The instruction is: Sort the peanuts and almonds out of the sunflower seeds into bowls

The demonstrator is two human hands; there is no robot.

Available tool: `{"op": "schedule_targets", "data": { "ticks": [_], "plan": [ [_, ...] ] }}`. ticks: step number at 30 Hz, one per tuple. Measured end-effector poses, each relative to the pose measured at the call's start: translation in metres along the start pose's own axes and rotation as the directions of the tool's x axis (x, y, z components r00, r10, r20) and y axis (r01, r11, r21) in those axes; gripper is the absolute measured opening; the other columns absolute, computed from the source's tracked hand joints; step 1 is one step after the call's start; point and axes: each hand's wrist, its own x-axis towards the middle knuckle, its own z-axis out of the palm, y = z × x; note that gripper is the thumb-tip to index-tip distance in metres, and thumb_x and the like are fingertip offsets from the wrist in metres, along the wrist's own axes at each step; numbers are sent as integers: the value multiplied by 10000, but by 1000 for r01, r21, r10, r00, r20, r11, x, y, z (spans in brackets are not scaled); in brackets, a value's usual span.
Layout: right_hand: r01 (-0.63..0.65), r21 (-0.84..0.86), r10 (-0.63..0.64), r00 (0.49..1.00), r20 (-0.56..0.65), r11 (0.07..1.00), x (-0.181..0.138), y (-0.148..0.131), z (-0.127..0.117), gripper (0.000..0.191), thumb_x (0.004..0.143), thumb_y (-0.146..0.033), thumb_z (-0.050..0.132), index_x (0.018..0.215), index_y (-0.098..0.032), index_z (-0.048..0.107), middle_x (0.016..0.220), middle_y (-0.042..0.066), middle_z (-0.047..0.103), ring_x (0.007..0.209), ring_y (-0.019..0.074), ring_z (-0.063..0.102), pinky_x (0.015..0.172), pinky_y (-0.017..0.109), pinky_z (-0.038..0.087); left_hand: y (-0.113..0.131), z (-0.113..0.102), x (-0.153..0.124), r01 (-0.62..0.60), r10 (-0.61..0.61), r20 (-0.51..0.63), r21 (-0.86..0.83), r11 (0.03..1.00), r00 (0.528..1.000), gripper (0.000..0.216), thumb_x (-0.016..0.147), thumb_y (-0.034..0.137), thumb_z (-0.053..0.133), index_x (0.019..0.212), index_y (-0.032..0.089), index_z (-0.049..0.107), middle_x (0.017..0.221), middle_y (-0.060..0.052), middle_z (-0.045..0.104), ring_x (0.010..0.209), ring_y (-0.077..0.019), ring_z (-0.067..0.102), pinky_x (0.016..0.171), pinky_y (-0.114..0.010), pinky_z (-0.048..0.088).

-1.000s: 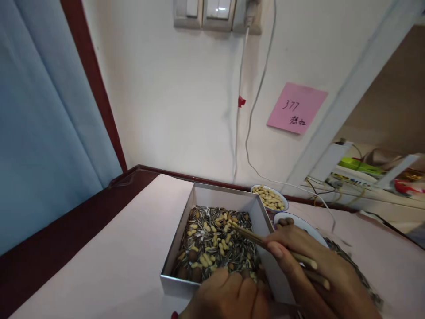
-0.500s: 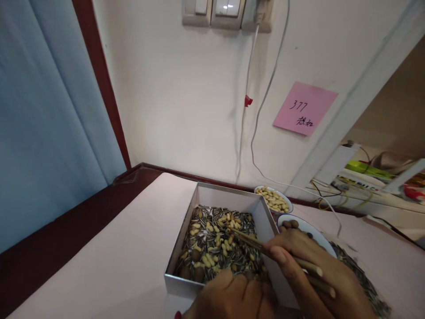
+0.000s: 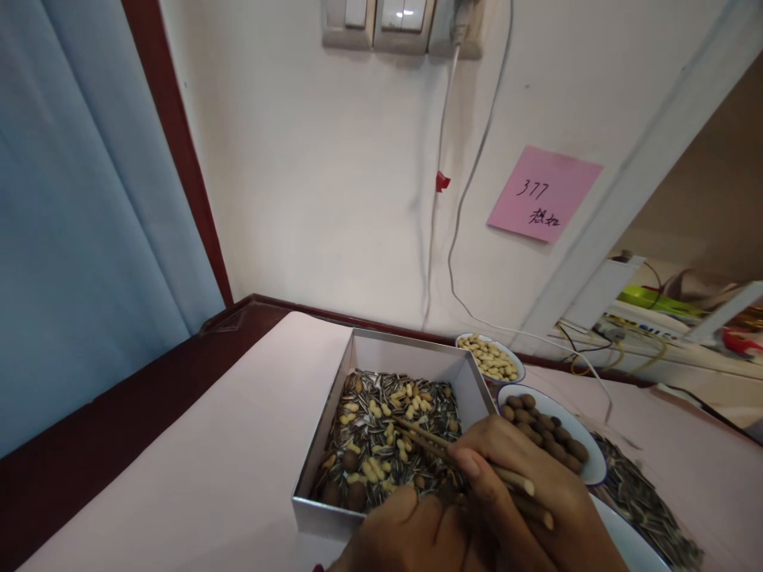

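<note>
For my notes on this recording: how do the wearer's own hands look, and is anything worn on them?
Both are bare human hands: neither the left grip nor the right grip shows a glove, ring or sleeve. A small red piece, possibly a band, peeks in by the left wrist.

box (image 3: 327, 518): 1 | chopsticks (image 3: 513, 477): 2 | hands (image 3: 411, 534): 2 | dishes (image 3: 575, 417): 3 | pink note (image 3: 545, 195): 1

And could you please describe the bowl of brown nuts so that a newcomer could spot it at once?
On the pale-covered table, find the square, silver-edged box. Just past its right side, beyond the right hand, lies a white, blue-rimmed bowl. Its round brown nuts set it apart from the peanut bowl behind it.
</note>
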Motion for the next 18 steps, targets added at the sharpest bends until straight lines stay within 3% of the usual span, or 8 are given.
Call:
{"op": "schedule_targets", "data": {
  "ticks": [12, 18],
  "plan": [
    [-11, 38, 12, 1000, -18, 999, 0, -3, -15, 224, 1022, -163, 450, 835, -209, 564, 768, -12, 591, 701, 105, 603, 648, 212, 475, 0, -1, -2, -8, 8, 34, -12, 1000, 999, 192, 827, 118, 553, 682, 229, 495, 511, 59, 449, 410, -130, 383, 420, -342, 208],
    [-174, 22, 175, 984, -29, 985, -4, -2, -22, 326, 1060, -294, 408, 769, -214, 532, 730, -18, 584, 672, 111, 593, 625, 224, 464, 0, -1, -2, -7, 7, 74, 2, 1000, 997, 193, 765, 124, 642, 693, 224, 494, 524, 71, 445, 425, -123, 393, 441, -350, 205]
  ]
}}
